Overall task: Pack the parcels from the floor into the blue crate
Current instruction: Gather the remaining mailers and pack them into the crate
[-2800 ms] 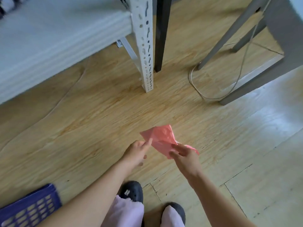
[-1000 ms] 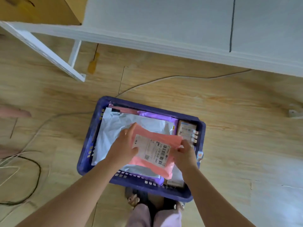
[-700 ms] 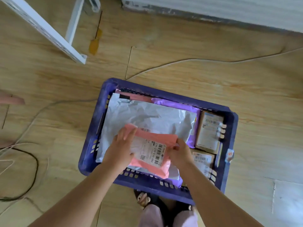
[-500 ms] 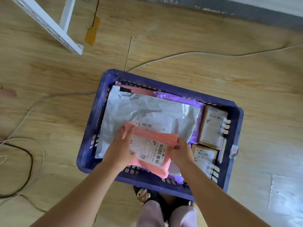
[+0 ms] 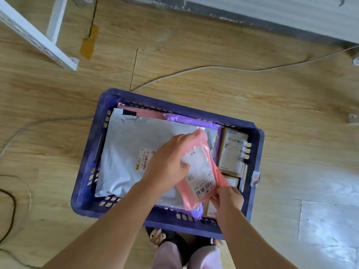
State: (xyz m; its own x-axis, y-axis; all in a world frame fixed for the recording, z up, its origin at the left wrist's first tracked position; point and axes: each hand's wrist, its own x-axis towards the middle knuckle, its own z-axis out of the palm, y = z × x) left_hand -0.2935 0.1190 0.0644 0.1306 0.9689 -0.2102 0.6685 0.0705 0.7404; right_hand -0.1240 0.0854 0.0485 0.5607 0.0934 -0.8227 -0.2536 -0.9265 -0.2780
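**Ana:** Where is the pink parcel (image 5: 202,171)?

**Ben:** It is up over the blue crate (image 5: 85,171), on the right side. It is tipped, and its white label faces up.

**Ana:** What does the left hand (image 5: 169,164) do?

**Ben:** It grips the far end of the parcel. The fingers curl over the top edge and the thumb lies on the label.

**Ana:** And the right hand (image 5: 227,197)?

**Ben:** It pinches the near corner, close to the barcode.

**Ana:** Does the parcel touch the things under it?

**Ben:** I cannot tell.

**Ana:** What is in the crate?

**Ben:** A big silver-white bag (image 5: 124,152) fills the left and the middle. A purple bag (image 5: 186,121) peeks out from under it. A flat pink bag (image 5: 147,113) lies at the back wall. On the right is a brown box (image 5: 233,150). A second brown box (image 5: 233,180) sits just beside it, half hidden by the pink parcel.

**Ana:** Where is the crate?

**Ben:** It is on the wood floor (image 5: 291,113), right in front of the person's feet (image 5: 157,234). A white cord (image 5: 213,67) lies on the floor behind the crate. A white metal leg (image 5: 38,41) stands at the back left.
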